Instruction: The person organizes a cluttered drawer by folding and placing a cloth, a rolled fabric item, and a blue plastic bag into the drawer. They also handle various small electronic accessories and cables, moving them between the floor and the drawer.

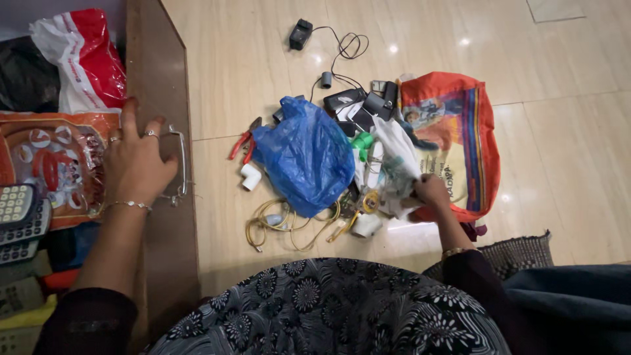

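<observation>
A blue plastic bag (305, 154) lies mid-floor, with red-handled pliers (244, 141) and a white pipe elbow (250, 176) just beside it. A black charger (301, 33) with its cord lies farther off. Yellow cable (276, 220) coils near the bag. Remote controls (20, 220) sit in the drawer.

L hand (135, 164) lies flat on the wooden drawer front (161, 197), fingers (128, 115) spread beside the metal handle (181, 161). R hand (430, 190) grips what looks like white cloth (397, 154) at the orange bag (460, 138). On the floor (230, 66): blue plastic bag (305, 154), red pliers (244, 139), yellow cable (279, 220), black charger (301, 34).
</observation>
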